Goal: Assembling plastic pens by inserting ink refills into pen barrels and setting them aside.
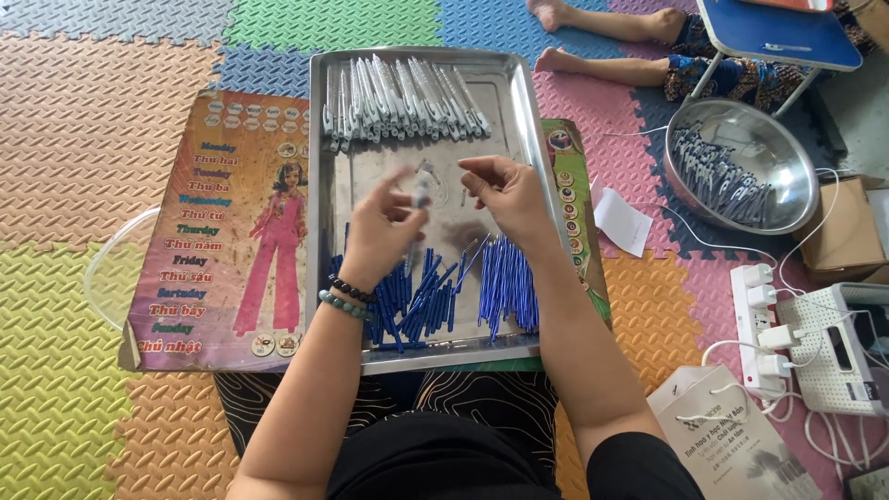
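A floor [83, 139] of coloured foam mats is carrying everything. A printed poster [231, 231] is lying at its centre with a steel tray [319, 185] sitting on top, and a steel bowl [787, 157] is resting at two o'clock. A white power strip [761, 324] is lying at four o'clock, a paper bag [732, 435] at five.

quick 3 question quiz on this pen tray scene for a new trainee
1. True or false: the blue refills lie at the near end of the metal tray.
2. Which hand wears bead bracelets? A) left B) right
3. Where do the other pen parts outside the tray sit?

Key:
1. True; the white barrels line the far end.
2. A; the left hand has them at the wrist, the right hand is bare.
3. In the round steel bowl on the right.
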